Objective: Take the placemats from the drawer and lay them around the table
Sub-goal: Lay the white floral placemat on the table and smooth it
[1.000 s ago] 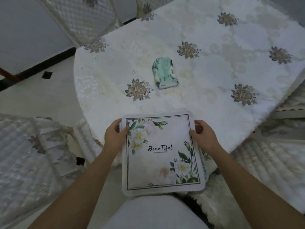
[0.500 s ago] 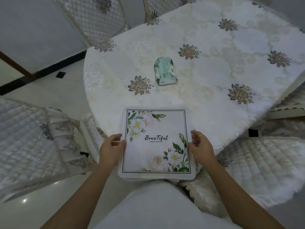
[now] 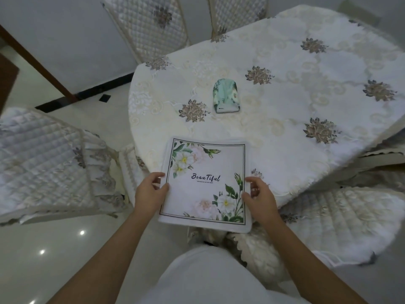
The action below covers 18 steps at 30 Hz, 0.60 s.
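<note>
A stack of white placemats (image 3: 206, 183) printed with flowers and the word "Beautiful" lies half over the near edge of the table (image 3: 285, 128). My left hand (image 3: 150, 191) grips the stack's left edge, thumb on top. My right hand (image 3: 258, 196) holds the right edge, fingers curled at its side. The far half of the stack is over the white embroidered tablecloth; the near half hangs past the edge toward me.
A small mint-green pouch (image 3: 225, 98) lies on the table beyond the stack. Quilted chairs stand at the left (image 3: 48, 163), right (image 3: 328, 220) and far side (image 3: 153, 27). Glossy white floor is at the lower left.
Both hands have carried the stack forward, so more of it is over the table. My hands have slid toward the stack's near half. The camera moved back.
</note>
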Motion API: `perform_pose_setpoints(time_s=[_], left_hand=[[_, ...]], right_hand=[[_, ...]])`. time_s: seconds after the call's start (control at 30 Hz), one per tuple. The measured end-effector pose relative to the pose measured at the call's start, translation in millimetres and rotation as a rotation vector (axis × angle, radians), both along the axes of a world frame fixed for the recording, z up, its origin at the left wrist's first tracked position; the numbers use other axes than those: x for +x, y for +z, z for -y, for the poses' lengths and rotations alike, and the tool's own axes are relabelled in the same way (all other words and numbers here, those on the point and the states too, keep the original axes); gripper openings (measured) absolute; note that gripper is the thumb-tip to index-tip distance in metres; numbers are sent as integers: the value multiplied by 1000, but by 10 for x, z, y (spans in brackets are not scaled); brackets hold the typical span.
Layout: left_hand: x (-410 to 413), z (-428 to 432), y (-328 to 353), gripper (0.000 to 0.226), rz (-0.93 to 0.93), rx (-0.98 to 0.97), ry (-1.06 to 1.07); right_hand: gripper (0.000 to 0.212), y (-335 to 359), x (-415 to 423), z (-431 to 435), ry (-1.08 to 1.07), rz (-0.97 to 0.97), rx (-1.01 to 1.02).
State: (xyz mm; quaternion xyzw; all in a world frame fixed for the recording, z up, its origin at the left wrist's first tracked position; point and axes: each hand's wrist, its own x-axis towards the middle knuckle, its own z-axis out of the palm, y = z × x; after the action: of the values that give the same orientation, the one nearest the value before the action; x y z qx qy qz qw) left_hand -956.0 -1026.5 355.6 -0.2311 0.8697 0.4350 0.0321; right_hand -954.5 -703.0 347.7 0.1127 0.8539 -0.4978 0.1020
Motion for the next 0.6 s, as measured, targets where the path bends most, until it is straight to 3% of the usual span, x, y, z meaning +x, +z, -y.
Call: perform_pose_setpoints(time_s=[0.13,0.27,0.47,0.6], left_hand=[[13,-30,61,30,33,-57,-60],[-96,-109,313,21,-61,-45,-81],[-621,-203,889,19,-311,46,-215],[-919,-275,1086,24,-376,139,-338]], right_hand=[[37,7,2,-22,18,25,-21],[38,179,-17,-14,-14,-58,-28],[36,903,-130,-101,-195,-273,-19],[37,1215,46,-52,-386,-351,15]])
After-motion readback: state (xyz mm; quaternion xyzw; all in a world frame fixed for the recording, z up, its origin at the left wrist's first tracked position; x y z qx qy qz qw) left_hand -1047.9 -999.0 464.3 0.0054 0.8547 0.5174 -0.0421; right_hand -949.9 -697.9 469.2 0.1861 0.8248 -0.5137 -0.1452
